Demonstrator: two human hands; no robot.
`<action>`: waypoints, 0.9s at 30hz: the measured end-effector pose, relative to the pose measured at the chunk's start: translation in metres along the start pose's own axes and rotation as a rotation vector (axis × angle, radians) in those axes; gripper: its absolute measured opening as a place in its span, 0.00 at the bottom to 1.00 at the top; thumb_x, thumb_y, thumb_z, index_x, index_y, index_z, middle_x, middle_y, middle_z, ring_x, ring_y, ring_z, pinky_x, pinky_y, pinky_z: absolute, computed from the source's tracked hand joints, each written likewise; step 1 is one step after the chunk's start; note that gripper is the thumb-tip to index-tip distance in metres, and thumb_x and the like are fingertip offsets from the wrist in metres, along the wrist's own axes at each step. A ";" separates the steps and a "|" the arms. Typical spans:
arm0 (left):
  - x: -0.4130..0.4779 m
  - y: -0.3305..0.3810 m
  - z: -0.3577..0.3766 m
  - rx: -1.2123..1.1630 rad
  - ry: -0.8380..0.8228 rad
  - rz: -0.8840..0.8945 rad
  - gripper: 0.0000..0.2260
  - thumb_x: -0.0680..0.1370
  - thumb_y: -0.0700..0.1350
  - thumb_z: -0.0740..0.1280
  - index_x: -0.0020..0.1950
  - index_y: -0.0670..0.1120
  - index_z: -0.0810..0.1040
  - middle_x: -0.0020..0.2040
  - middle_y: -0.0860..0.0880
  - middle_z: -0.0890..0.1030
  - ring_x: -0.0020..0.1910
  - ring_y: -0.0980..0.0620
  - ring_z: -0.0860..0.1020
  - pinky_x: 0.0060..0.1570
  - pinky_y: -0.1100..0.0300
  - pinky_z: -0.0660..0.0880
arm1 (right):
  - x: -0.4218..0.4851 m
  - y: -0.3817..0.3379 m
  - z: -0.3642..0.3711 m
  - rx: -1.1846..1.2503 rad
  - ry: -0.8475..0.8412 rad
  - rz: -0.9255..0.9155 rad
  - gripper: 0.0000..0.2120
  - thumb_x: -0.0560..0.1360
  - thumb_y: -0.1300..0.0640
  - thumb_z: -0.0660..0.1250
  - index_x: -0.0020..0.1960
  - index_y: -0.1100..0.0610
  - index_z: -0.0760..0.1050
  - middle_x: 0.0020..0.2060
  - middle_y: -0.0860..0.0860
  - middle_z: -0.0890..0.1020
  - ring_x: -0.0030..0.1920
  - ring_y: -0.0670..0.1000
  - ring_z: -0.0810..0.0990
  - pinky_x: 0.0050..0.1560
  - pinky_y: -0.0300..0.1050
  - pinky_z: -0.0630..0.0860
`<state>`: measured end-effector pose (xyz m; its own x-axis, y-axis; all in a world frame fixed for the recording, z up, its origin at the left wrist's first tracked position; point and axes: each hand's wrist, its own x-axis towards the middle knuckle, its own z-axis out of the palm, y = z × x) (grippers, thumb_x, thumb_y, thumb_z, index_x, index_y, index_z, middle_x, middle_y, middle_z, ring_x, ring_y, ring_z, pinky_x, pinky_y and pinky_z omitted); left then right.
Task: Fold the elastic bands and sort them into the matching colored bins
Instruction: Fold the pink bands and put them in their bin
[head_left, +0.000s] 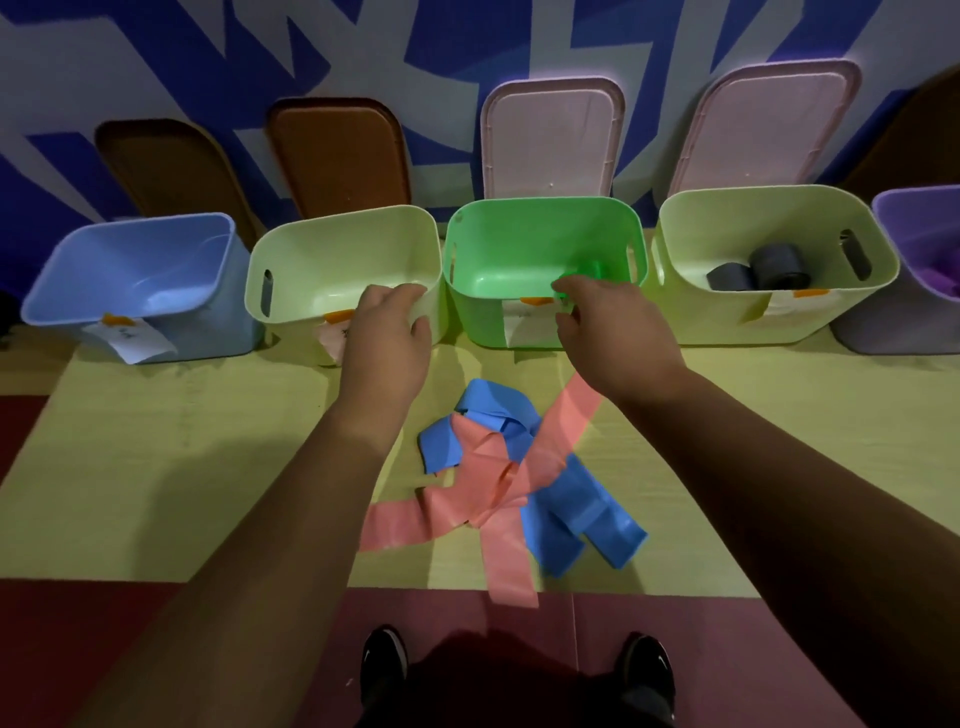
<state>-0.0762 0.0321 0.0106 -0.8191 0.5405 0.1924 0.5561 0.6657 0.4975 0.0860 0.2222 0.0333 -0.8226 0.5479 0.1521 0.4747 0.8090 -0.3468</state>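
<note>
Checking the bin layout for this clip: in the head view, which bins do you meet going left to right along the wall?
blue bin → left pale yellow bin → green bin → right pale yellow bin, holding dark grey rolls → purple bin, cut off by the frame edge.
</note>
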 end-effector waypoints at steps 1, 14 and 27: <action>0.000 -0.002 0.000 0.000 0.007 0.008 0.17 0.82 0.41 0.68 0.71 0.45 0.80 0.63 0.43 0.77 0.59 0.43 0.79 0.59 0.60 0.69 | 0.001 -0.005 0.001 0.000 -0.006 0.000 0.22 0.81 0.54 0.65 0.74 0.53 0.76 0.60 0.55 0.86 0.59 0.63 0.82 0.56 0.58 0.82; -0.003 -0.009 -0.014 -0.095 0.053 -0.022 0.16 0.81 0.41 0.67 0.69 0.46 0.79 0.67 0.45 0.74 0.57 0.44 0.81 0.59 0.53 0.78 | -0.003 -0.037 0.013 0.108 0.027 -0.010 0.20 0.79 0.58 0.64 0.69 0.56 0.79 0.55 0.58 0.85 0.55 0.63 0.83 0.52 0.56 0.81; -0.128 -0.020 0.018 -0.303 -0.179 -0.047 0.13 0.80 0.39 0.68 0.53 0.58 0.81 0.55 0.56 0.80 0.48 0.60 0.81 0.54 0.59 0.79 | -0.083 -0.048 0.065 0.317 -0.146 -0.085 0.14 0.81 0.57 0.64 0.64 0.53 0.83 0.59 0.52 0.85 0.58 0.54 0.82 0.59 0.49 0.78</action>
<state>0.0202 -0.0409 -0.0395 -0.7903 0.6121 0.0257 0.4293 0.5235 0.7360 0.1111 0.1241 -0.0231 -0.9018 0.4269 0.0670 0.3009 0.7316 -0.6118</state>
